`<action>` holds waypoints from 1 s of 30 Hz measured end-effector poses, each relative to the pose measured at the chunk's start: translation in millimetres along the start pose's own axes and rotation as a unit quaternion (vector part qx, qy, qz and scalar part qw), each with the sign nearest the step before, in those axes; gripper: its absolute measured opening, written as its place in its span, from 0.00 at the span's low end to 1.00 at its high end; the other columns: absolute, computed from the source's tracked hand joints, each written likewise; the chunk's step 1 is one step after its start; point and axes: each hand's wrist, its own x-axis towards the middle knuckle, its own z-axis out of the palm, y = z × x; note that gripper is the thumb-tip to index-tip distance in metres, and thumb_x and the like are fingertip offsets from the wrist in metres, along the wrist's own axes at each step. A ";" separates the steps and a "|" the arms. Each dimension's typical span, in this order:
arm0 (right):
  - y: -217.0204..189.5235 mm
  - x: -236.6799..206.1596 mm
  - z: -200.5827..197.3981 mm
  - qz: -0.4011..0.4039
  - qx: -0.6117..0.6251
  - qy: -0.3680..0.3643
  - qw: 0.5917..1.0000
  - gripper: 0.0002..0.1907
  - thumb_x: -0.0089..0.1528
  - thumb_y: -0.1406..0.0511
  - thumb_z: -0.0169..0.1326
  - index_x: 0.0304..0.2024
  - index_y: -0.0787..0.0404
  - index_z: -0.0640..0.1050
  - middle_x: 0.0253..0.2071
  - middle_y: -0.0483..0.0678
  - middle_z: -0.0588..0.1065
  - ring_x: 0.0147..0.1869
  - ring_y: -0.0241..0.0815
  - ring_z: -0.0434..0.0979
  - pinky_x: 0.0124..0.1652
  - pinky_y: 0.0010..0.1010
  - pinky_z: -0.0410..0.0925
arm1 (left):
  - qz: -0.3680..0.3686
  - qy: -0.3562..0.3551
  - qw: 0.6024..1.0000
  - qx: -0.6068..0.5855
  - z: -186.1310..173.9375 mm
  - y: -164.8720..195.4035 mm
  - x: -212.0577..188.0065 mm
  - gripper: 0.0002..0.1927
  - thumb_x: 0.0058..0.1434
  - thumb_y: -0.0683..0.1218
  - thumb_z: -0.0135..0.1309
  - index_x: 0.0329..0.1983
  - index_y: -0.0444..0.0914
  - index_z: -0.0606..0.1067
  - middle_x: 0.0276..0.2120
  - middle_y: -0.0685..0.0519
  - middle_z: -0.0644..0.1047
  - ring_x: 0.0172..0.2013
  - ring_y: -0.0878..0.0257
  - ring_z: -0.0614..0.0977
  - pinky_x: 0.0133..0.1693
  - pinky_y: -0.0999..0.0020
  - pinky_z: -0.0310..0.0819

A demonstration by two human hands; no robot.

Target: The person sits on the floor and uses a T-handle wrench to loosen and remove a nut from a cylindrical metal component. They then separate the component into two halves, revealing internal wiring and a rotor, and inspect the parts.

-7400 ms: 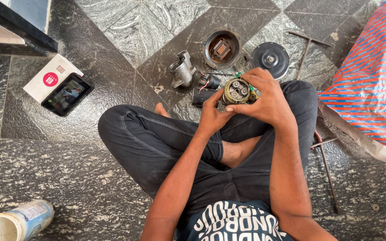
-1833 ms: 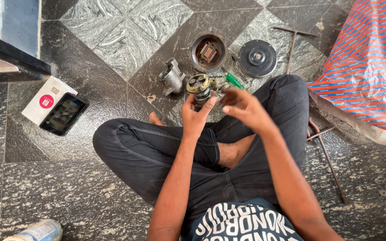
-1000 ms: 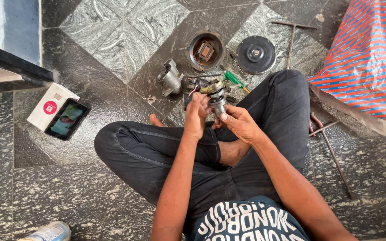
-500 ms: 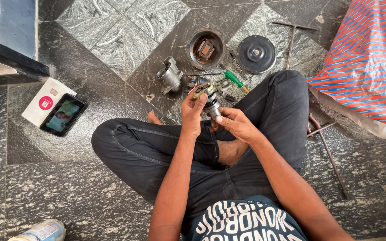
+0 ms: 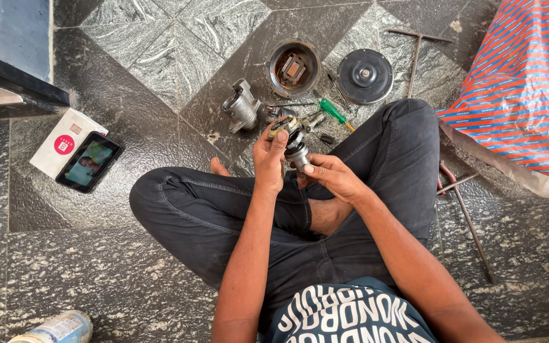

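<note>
I sit cross-legged on a marble floor. My left hand (image 5: 269,159) grips the upper end of a small metal motor part (image 5: 293,136), thumb pressed on its brass-coloured top. My right hand (image 5: 328,178) holds the lower shaft end of the same part from the right. The part is raised just above my crossed legs, in front of my shins.
On the floor ahead lie a grey metal housing (image 5: 241,111), a round open casing (image 5: 293,67), a black round cover (image 5: 366,76), a green-handled screwdriver (image 5: 335,113) and a T-shaped wrench (image 5: 417,47). A phone (image 5: 89,162) rests on a white box at left. A striped sack (image 5: 528,89) is at right.
Compared with seconds ago, the part has turned from face-up to held lengthwise between both hands. My right hand has dropped lower, to the shaft end, and the view has shifted slightly.
</note>
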 end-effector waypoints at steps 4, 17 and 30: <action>0.8 -2.6 0.6 -0.015 -0.053 0.014 0.998 0.21 0.68 0.59 0.58 0.54 0.72 0.77 0.40 0.49 0.79 0.45 0.38 0.79 0.48 0.33 0.73 | -0.005 0.002 1.000 0.006 2.5 1.9 -0.5 0.33 0.60 0.63 0.65 0.57 0.34 0.78 0.29 0.65 0.74 0.24 0.78 0.62 0.25 0.79 0.52; 2.1 -2.8 4.1 -0.037 -0.122 0.080 0.989 0.22 0.64 0.60 0.64 0.53 0.71 0.78 0.35 0.46 0.78 0.39 0.33 0.77 0.41 0.29 0.73 | -0.028 -0.036 0.999 -0.006 18.0 14.8 -3.0 0.31 0.60 0.64 0.62 0.53 0.36 0.76 0.39 0.53 0.83 0.39 0.66 0.84 0.42 0.72 0.81; 2.2 0.9 1.9 -0.058 -0.086 0.114 0.988 0.23 0.62 0.62 0.63 0.55 0.68 0.77 0.37 0.45 0.78 0.39 0.33 0.77 0.41 0.28 0.73 | 0.013 -0.023 1.000 0.000 14.2 -5.7 3.4 0.30 0.62 0.61 0.64 0.54 0.34 0.77 0.42 0.56 0.80 0.42 0.70 0.79 0.47 0.74 0.74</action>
